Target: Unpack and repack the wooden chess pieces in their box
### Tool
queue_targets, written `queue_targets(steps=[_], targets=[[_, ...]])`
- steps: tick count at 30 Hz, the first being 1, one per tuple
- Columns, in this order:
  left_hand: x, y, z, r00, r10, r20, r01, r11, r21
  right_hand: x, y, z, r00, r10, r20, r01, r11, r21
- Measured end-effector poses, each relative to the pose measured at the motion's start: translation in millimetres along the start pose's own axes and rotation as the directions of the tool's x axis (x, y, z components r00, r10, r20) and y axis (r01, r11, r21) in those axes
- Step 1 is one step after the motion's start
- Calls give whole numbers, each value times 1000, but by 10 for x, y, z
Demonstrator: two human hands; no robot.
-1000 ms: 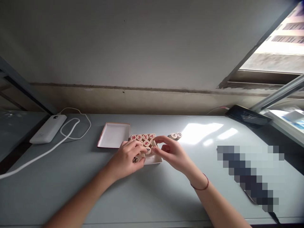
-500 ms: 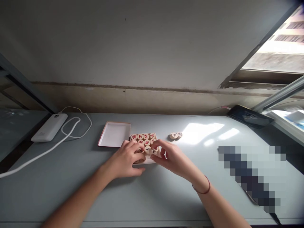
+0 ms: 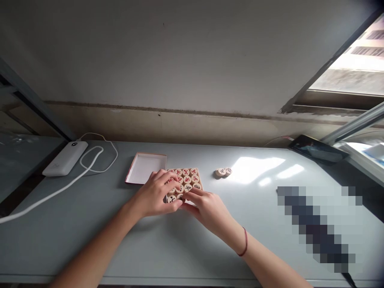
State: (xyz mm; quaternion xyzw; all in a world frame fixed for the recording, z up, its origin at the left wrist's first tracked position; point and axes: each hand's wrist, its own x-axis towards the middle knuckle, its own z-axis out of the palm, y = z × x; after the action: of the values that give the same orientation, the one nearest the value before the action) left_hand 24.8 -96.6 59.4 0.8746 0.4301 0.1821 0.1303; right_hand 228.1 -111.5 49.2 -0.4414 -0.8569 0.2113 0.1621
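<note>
- Presently, the open box (image 3: 201,179) lies on the grey surface (image 3: 168,252), in front of the person, with round character pieces (image 3: 187,179) standing in rows inside it.
- The characters seen in the two far rows are red; those legible in the nearer rows are black.
- Left hand (image 3: 157,195): laid over the left part of the box, fingers curled onto the pieces, thumb extended at the near edge. Whether this grip is closed on any one piece cannot be told.
- Right hand (image 3: 208,208): at the near right part of the box, covering that corner, fingertips beside a black-lettered piece (image 3: 180,197) in the nearest row. Whether it grips that piece or merely touches it cannot be determined. A thin red cord (image 3: 246,242) encircles the wrist.
- Two loose pieces (image 3: 221,172) stand side by side on the surface, to the right of the box and apart from it.
- A shallow lid (image 3: 147,168), pale inside, lies just beyond and left of the box, inner side up.
- Far left: a white power bank (image 3: 66,159), with a white cable (image 3: 60,191) running nearby.
- Far right: a dark device (image 3: 318,150) near the back edge; nearer, an item obscured by pixelation, not identifiable.
</note>
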Motion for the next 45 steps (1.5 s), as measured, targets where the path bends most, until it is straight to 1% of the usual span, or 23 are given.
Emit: queue_targets(steps=[2, 4, 6, 8, 10, 13, 17, 22, 26, 28, 29, 31, 32, 34, 36, 38, 41, 43, 45], targets=[[-6, 13, 40, 1000, 25, -11, -25, 1000, 1, 15, 60, -90, 1000, -14, -8, 14, 999, 48], [-12, 32, 101, 997, 66, -29, -66, 998, 13, 36, 195, -202, 996, 26, -89, -23, 999, 30], [-15, 53, 171, 993, 109, -38, -107, 994, 37, 57, 386, -305, 971, 105, -215, -120, 991, -59], [-16, 70, 232, 991, 131, -31, -129, 990, 63, 70, 583, -372, 949, 176, -260, -222, 962, -158], [-16, 81, 274, 991, 129, -26, -127, 989, 82, 72, 740, -390, 940, 242, -242, -297, 928, -224], [-18, 86, 304, 993, 116, -18, -113, 989, 96, 68, 863, -354, 929, 313, -199, -358, 898, -256], [-16, 93, 310, 993, 119, -9, -117, 988, 104, 77, 914, -300, 926, 332, -177, -369, 896, -249], [-5, 106, 275, 991, 128, -48, -125, 989, 75, 106, 973, -306, 921, 351, -167, -383, 895, -230], [2, 128, 261, 990, 118, -77, -114, 992, 60, 117, 948, -342, 918, 353, -182, -389, 891, -233], [11, 145, 280, 985, 100, -139, -93, 994, 56, 116, 849, -361, 922, 311, -228, -354, 917, -182], [17, 155, 296, 978, 82, -189, -74, 996, 50, 112, 773, -366, 924, 288, -250, -324, 939, -119], [34, 177, 329, 955, 31, -295, -25, 999, 23, 100, 582, -359, 933, 257, -253, -244, 966, 84], [44, 190, 343, 942, 5, -335, -5, 1000, 1, 91, 480, -347, 942, 250, -223, -205, 957, 204], [62, 216, 359, 927, -22, -373, 5, 999, -48, 72, 297, -312, 968, 218, -128, -148, 900, 409], [76, 239, 361, 925, -16, -381, -19, 996, -87, 57, 184, -279, 983, 174, -57, -118, 841, 528], [81, 257, 356, 920, -10, -391, -37, 993, -112, 50, 160, -267, 987, 158, -38, -108, 815, 569], [77, 274, 355, 925, -23, -379, -21, 994, -111, 52, 243, -303, 972, 217, -92, -128, 814, 567], [70, 284, 360, 943, -29, -332, 0, 996, -86, 54, 313, -347, 958, 259, -125, -147, 814, 562], [65, 294, 366, 960, -28, -279, 12, 998, -60, 52, 355, -389, 954, 274, -123, -162, 815, 556]])
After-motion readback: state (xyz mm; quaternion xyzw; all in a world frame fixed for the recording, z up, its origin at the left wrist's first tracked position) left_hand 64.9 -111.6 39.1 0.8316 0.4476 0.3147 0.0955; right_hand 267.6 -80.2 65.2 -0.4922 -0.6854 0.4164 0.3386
